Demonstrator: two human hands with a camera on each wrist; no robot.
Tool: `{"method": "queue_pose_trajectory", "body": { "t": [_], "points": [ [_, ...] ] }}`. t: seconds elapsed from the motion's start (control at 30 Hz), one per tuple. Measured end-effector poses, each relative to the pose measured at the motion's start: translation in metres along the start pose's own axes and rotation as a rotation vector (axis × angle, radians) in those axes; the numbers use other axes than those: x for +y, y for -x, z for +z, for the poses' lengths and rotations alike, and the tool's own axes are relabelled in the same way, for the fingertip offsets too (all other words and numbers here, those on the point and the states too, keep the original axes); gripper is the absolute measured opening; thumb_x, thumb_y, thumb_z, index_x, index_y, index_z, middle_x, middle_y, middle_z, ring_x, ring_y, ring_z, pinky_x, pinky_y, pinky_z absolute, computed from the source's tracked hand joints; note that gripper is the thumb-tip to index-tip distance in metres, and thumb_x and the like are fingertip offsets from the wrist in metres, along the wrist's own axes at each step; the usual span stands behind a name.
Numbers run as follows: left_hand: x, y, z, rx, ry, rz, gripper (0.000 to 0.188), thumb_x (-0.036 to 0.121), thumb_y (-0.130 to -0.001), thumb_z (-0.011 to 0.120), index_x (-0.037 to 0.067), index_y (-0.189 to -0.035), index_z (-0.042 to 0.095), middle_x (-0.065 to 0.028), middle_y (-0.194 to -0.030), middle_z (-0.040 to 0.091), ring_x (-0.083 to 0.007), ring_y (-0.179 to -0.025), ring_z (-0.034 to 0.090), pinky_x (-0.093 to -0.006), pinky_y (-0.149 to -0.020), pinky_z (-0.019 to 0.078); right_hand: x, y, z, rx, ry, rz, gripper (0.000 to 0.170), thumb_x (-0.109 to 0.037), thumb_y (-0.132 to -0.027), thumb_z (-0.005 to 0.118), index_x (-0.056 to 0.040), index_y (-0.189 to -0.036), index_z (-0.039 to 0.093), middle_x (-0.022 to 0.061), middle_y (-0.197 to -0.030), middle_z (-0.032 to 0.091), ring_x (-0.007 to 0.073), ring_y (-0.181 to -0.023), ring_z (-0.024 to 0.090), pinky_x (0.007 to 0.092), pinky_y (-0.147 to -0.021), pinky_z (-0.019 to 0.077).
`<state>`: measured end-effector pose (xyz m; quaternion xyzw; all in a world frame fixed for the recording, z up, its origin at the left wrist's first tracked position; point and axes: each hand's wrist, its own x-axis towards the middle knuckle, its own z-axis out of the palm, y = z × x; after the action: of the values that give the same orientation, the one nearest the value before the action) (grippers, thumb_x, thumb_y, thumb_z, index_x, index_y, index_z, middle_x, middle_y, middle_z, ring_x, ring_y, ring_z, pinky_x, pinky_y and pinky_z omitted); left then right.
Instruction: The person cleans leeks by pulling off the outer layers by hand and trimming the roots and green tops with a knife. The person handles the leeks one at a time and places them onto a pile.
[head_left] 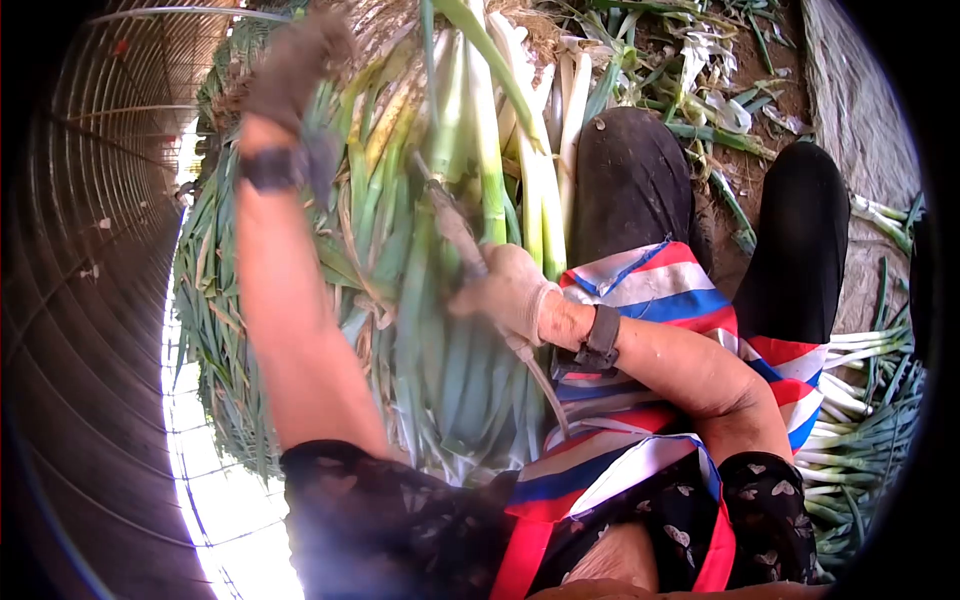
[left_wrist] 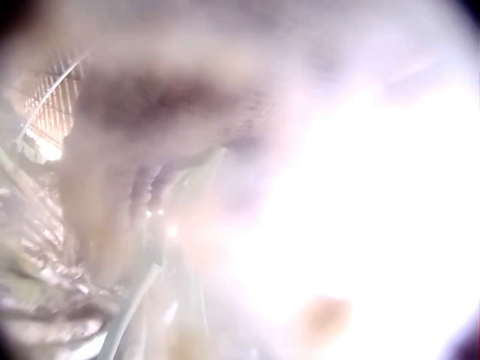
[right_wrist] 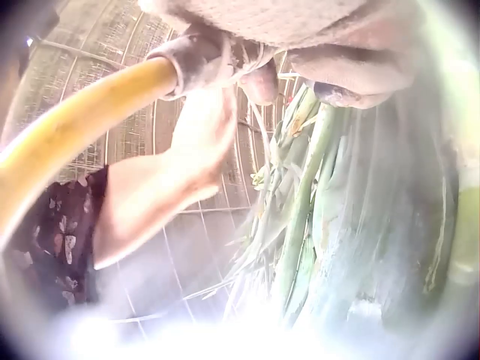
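My right hand (head_left: 505, 290), in a pale glove, grips a slender nozzle tool (head_left: 455, 228) above a pile of long green onions (head_left: 485, 150). The tool's tip points toward their pale stalks. In the right wrist view a yellow hose (right_wrist: 97, 112) joins the tool under the gloved right hand (right_wrist: 322, 26). My left hand (head_left: 300, 65), in a dark soiled glove, is blurred over the upper left of the pile, near the roots. In the washed-out left wrist view a green leaf (left_wrist: 135, 304) runs below the blurred left glove (left_wrist: 150, 112); its hold is unclear.
Two dark-clad knees (head_left: 635, 170) and a striped apron (head_left: 660, 290) lie right of the pile. More onions (head_left: 850, 450) are at the lower right. Leaf scraps (head_left: 725, 105) litter the ground at the top right. A ribbed greenhouse wall (head_left: 90, 300) runs along the left.
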<state>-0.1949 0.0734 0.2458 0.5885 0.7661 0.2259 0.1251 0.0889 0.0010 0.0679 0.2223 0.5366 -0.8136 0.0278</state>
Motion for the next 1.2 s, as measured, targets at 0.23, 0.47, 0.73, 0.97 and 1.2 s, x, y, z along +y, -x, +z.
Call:
{"method": "queue_pose_trajectory", "body": {
  "t": [0.23,0.47,0.73,0.97,1.2],
  "points": [
    [-0.009,0.173,0.116,0.042,-0.174,-0.275,0.04,0.021,-0.086,0.067,0.0,-0.119,0.061,-0.0161,-0.099,0.069,-0.0271,-0.091,0.066,-0.0353,-0.086,0.0513,-0.017,0.039,0.008,0.091,-0.225,0.066,0.035,-0.016,-0.075,0.08,-0.0006,-0.098,0.058,0.0055,-0.072,0.057,0.0164,-0.05,0.052,0.0326,-0.044,0.0424],
    [-0.017,0.166,0.142,0.029,-0.481,-0.247,0.048,0.025,-0.084,0.066,-0.002,-0.124,0.061,-0.0263,-0.116,0.065,-0.0422,-0.108,0.062,-0.0447,-0.095,0.0483,0.006,0.051,0.039,0.161,-0.27,0.005,0.033,-0.014,-0.077,0.077,0.0003,-0.098,0.055,0.0042,-0.07,0.054,0.0143,-0.044,0.048,0.0323,-0.038,0.0379],
    [-0.004,0.194,0.117,0.078,0.106,-0.394,0.04,0.018,-0.081,0.071,-0.007,-0.111,0.065,-0.0168,-0.098,0.069,-0.0239,-0.091,0.064,-0.0357,-0.081,0.0493,-0.014,0.062,0.042,0.131,-0.367,0.022,0.031,-0.011,-0.079,0.074,0.0001,-0.102,0.057,0.0047,-0.072,0.058,0.0149,-0.04,0.049,0.0318,-0.034,0.0377],
    [0.001,0.235,0.125,0.158,0.607,-0.472,0.023,0.013,-0.085,0.064,-0.003,-0.102,0.067,-0.0063,-0.088,0.066,-0.0128,-0.08,0.059,-0.0279,-0.075,0.0469,0.014,0.052,0.063,0.145,-0.343,-0.113,0.03,-0.009,-0.076,0.076,0.0022,-0.098,0.059,0.0045,-0.075,0.06,0.0135,-0.048,0.052,0.0309,-0.041,0.0419],
    [-0.026,0.237,0.114,0.172,0.547,-0.385,0.018,0.014,-0.089,0.061,-0.002,-0.088,0.071,-0.0079,-0.09,0.068,-0.0144,-0.08,0.061,-0.0289,-0.075,0.0477,-0.003,0.077,0.07,0.014,-0.232,0.068,0.034,-0.008,-0.075,0.077,0.0037,-0.102,0.059,0.0084,-0.079,0.064,0.0173,-0.067,0.061,0.0332,-0.062,0.0506]
  ]
}}
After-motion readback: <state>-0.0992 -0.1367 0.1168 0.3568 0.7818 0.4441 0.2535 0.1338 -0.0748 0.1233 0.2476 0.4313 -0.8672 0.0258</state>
